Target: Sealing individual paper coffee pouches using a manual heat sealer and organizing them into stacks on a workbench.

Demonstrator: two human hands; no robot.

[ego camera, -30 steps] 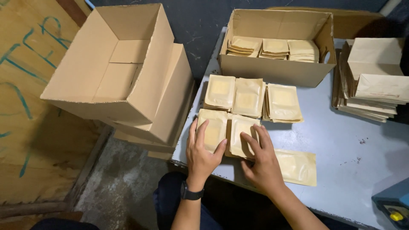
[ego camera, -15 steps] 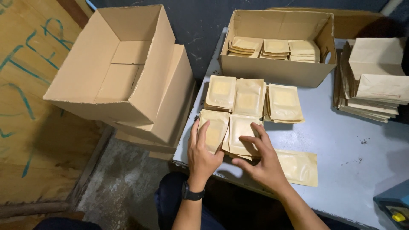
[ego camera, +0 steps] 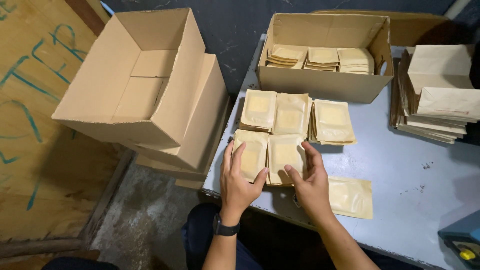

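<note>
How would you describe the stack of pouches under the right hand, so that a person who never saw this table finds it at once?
Start at the grey table, at the near edge below the open cardboard box. Five stacks of tan pouches lie there in two rows. The pouch stack is the right one of the near two, and only it has the right hand curled around its lower right corner; the left hand covers its neighbour.

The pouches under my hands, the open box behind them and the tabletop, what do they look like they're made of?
Pouches: seemingly kraft paper with a slight sheen, creased tan faces, a square bulge inside; a film lining is possible. Left hand and right hand rest on them. Open box: corrugated cardboard, matte brown, folded flaps. Tabletop: smooth grey, likely painted metal or laminate; unclear which.
</note>
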